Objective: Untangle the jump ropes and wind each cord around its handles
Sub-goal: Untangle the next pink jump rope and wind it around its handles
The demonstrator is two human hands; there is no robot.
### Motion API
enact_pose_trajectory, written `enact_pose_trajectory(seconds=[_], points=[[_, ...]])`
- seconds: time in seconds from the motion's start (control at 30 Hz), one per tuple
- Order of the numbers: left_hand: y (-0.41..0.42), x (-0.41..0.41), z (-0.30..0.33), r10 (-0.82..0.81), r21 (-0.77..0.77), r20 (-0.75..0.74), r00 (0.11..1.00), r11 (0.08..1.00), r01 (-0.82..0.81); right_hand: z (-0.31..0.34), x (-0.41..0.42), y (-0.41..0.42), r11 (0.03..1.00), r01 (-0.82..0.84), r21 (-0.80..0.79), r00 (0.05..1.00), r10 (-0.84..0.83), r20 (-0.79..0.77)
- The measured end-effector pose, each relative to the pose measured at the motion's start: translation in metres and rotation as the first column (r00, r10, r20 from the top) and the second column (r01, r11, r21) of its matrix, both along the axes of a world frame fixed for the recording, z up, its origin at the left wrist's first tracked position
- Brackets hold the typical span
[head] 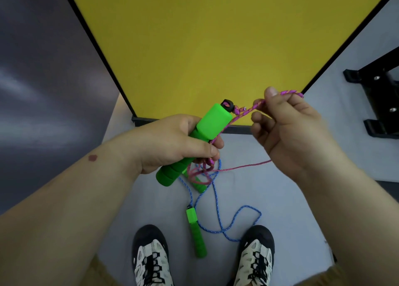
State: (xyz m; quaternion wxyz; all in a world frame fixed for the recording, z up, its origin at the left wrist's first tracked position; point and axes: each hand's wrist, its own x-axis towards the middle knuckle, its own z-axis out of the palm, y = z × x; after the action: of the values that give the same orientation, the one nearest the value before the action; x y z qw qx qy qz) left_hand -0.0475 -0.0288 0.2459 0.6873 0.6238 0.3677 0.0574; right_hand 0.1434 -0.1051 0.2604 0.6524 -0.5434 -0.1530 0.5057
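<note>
The floor (280, 199) is pale grey and smooth, and it carries everything lying loose here. A green handle (196, 234) lies on it between two shoes (151, 257), its squarer end pointing away from the person. A blue cord (235, 223) runs from that end and snakes over the floor in loops just beside the right shoe. A black metal base (375, 104) stands on the floor at the right edge. A yellow panel (205, 48) with a dark frame stands ahead.
</note>
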Motion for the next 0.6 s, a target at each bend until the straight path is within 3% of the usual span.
enact_pose_trajectory(seconds=[0.2,0.3,0.43,0.6], points=[[0.001,0.003,0.006,0.054,0.027,0.015,0.998,0.998,-0.055,-0.006,-0.010,-0.003,0.990,-0.119,-0.075,0.987,0.110,-0.120],[-0.001,0.004,0.007,0.054,0.022,0.015,0.998,0.998,-0.054,-0.007,-0.012,-0.004,0.964,-0.260,-0.064,0.954,0.246,-0.171],[-0.001,0.005,0.008,0.032,0.015,0.030,0.999,0.999,-0.032,-0.012,-0.019,-0.009,0.910,-0.407,-0.084,0.913,0.405,-0.037],[-0.003,0.004,0.009,0.007,-0.017,0.040,0.999,1.000,-0.006,-0.013,-0.018,-0.007,0.951,-0.293,-0.096,0.953,0.298,0.048]])
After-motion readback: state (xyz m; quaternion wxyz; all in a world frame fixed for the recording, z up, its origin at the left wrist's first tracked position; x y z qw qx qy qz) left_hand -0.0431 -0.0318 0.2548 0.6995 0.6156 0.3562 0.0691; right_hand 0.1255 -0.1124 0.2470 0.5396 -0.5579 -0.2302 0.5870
